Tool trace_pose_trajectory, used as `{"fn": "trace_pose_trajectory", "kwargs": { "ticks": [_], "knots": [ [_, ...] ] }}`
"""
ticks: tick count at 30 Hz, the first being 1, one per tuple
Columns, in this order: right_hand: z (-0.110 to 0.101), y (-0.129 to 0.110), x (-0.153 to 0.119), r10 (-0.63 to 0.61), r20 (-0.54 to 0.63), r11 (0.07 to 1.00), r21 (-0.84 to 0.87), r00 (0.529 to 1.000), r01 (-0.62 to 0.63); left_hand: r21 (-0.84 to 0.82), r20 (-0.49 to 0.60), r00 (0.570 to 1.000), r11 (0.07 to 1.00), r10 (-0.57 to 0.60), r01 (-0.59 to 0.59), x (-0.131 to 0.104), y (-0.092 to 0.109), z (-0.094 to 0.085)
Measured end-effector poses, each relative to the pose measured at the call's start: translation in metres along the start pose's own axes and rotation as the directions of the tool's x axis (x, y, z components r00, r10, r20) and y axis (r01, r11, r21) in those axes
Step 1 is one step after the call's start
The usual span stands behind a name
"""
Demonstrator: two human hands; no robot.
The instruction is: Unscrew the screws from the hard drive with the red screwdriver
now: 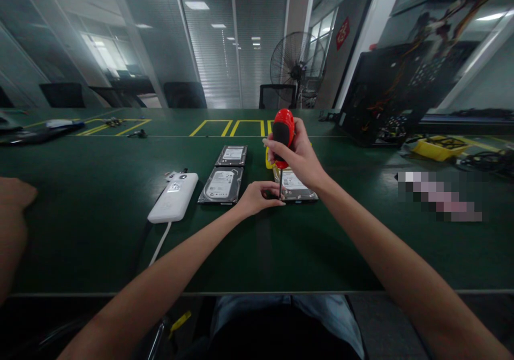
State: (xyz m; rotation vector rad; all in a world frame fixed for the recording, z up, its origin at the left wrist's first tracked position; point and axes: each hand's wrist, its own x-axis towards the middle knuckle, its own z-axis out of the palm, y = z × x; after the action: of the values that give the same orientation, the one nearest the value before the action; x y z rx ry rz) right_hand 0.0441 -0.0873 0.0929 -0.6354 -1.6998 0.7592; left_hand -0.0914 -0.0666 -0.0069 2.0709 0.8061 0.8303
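My right hand is wrapped round the red and black handle of a screwdriver. It stands nearly upright, its thin shaft pointing down at the left front corner of a hard drive lying on the table. My left hand grips that same corner, thumb along the front edge and fingers close around the shaft. The screwdriver's very tip is hard to make out between the fingers. Something yellow shows partly behind my right hand. Two more hard drives, a nearer one and a farther one, lie to the left.
A white device with a cable lies left on the green table. Another person's arm rests at the far left. An open black computer case and a yellow tray with cables stand right. A pixelated item lies nearer.
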Motion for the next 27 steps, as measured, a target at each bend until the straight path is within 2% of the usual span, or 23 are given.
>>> {"fn": "trace_pose_trajectory", "kwargs": {
  "ticks": [7, 12, 27],
  "knots": [
    [-0.001, 0.006, 0.002, 0.017, -0.016, 0.998, -0.06, 1.0, -0.018, 0.004, 0.006, 1.0, 1.0, -0.001, 0.001, -0.001, 0.003, -0.001],
    [0.0, 0.001, 0.0, 0.003, 0.004, 0.996, -0.086, 1.0, -0.002, 0.0, 0.0, 1.0, 1.0, -0.003, 0.003, 0.0, 0.0, 0.001],
    [0.0, -0.003, 0.001, 0.011, -0.017, 0.991, 0.135, 1.0, -0.009, 0.003, 0.002, 1.0, 1.0, -0.023, 0.023, 0.0, 0.004, 0.0]
  ]
}}
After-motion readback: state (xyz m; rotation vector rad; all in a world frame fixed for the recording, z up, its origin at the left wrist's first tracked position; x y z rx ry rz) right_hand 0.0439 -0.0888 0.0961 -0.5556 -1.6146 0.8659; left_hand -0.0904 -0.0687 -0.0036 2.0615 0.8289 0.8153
